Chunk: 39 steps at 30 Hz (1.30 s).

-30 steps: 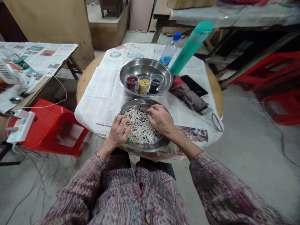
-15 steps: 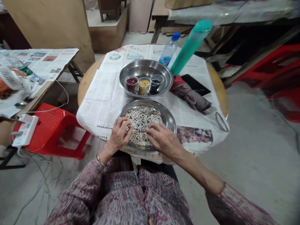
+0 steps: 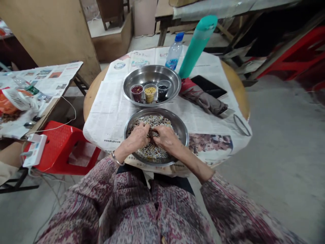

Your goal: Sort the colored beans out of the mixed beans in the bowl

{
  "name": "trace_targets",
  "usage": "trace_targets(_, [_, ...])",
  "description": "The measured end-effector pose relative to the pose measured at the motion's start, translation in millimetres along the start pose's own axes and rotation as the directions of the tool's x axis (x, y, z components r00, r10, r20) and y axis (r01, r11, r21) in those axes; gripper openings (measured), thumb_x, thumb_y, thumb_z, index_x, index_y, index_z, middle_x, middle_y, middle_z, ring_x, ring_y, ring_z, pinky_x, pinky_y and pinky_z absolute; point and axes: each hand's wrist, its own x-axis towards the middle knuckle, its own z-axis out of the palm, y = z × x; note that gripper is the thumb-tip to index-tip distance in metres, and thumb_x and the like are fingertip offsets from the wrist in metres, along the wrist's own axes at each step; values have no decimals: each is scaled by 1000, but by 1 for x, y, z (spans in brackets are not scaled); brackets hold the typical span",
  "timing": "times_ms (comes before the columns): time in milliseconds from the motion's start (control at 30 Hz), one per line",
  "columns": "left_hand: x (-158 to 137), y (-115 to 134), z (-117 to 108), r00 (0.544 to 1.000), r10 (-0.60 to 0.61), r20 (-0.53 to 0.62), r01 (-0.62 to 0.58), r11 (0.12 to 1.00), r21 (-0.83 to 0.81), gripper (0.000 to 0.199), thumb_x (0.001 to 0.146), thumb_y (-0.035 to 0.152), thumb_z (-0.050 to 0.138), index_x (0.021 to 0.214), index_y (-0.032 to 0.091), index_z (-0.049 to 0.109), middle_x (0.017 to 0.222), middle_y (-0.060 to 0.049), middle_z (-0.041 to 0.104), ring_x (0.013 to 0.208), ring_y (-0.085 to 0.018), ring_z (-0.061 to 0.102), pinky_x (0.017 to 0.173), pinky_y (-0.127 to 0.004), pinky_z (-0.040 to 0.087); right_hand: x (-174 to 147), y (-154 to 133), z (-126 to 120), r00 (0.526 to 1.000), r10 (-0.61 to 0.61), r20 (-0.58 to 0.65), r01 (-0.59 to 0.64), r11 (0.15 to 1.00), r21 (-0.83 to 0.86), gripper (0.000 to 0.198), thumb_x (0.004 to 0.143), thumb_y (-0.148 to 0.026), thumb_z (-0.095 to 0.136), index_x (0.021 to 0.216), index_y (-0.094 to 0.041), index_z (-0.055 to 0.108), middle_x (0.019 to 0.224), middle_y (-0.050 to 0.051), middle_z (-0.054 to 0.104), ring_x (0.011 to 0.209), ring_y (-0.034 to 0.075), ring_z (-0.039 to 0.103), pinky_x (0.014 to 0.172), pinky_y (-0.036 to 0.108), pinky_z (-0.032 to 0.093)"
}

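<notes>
In front of me a shallow steel basin (image 3: 183, 130) holds a spread of mixed grains and beans (image 3: 154, 150), mostly white with dark red, yellow and black bits. My left hand (image 3: 139, 137) reaches into it from the left, fingers curled into the grains. Facing it, my right hand (image 3: 165, 138) curls its fingers into the same pile, a small gap from the left fingertips. Some of the mix sits between the two hands; the fingertips are partly hidden. Behind stands a second steel basin (image 3: 152, 71) with clear cups of red beans (image 3: 137, 90), yellow grains (image 3: 149, 91) and black beans (image 3: 163, 90).
Newspaper (image 3: 101, 115) covers the round table. A blue-capped bottle (image 3: 174, 52), a tall teal object (image 3: 196, 47), a dark tablet-like slab (image 3: 209, 86) and a folded umbrella (image 3: 203, 98) lie beyond the basins. A red stool (image 3: 61, 149) with a power strip (image 3: 35, 150) stands left.
Both hands have moved inward and closer together over the grains, their fingers curling more. The grains are now heaped and disturbed around them. The view has shifted slightly.
</notes>
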Motion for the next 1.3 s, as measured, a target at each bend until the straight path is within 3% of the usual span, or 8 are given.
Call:
trace_targets(200, [7,-2,6,992,-68,-109,50,986,-158,27,79,10,63,106,13,69,93,-9,72,90,-25,68,85,-37,56,6,-9,-17,997,56,58,-64,987,149,15,72,-16,53,75,-18,68,67,4,66,67,19,57,66,30,39])
trace_targets(333, [-12,5,12,991,1,-130,-27,980,-197,30,82,13,64,112,15,67,99,-8,73,97,-25,68,89,-39,56,-17,-4,-25,999,-48,-8,49,987,153,20,74,-14,53,85,-18,70,83,7,72,80,21,63,75,32,47])
trace_targets(533, [-54,23,8,941,262,-214,-303,934,-191,50,88,11,57,136,21,46,131,-10,62,120,-24,60,104,-44,52,-49,5,-33,982,-150,-116,165,978,131,36,79,-6,47,105,-19,69,104,8,72,97,22,67,90,36,53])
trace_targets(667, [-61,26,-3,956,228,-186,-249,964,-94,43,86,0,46,123,22,53,118,-8,60,110,-23,60,95,-40,56,-58,4,-34,971,-92,-219,112,991,78,30,85,-8,47,103,-19,68,105,9,72,101,23,67,92,39,53])
trace_targets(767, [-60,24,-1,975,170,-141,-167,985,34,26,88,7,53,109,21,57,109,-8,56,102,-25,58,85,-40,58,-62,1,-28,969,-41,-245,44,999,10,21,89,-13,49,94,-20,68,92,9,72,90,24,66,84,38,53])
trace_targets(933, [-49,33,18,939,341,42,-343,939,39,24,93,7,51,111,20,59,108,-7,56,97,-21,60,82,-34,57,-68,0,-17,930,-40,-365,47,999,11,17,91,-17,51,92,-20,68,88,8,72,86,24,65,84,39,51])
trace_targets(1133, [-12,31,18,909,414,-49,-406,906,124,16,96,18,57,112,17,60,120,-10,56,113,-26,54,97,-40,52,-70,-1,-10,875,13,-484,43,994,104,19,94,-20,50,98,-23,68,90,7,72,88,24,65,85,40,52])
trace_targets(1300, [-5,7,5,976,155,-156,-141,985,96,86,65,45,91,135,20,48,140,-16,43,125,-40,46,99,-56,50,-71,-3,-7,853,23,-521,38,994,106,20,92,-19,53,106,-23,67,95,7,73,92,23,66,91,41,51])
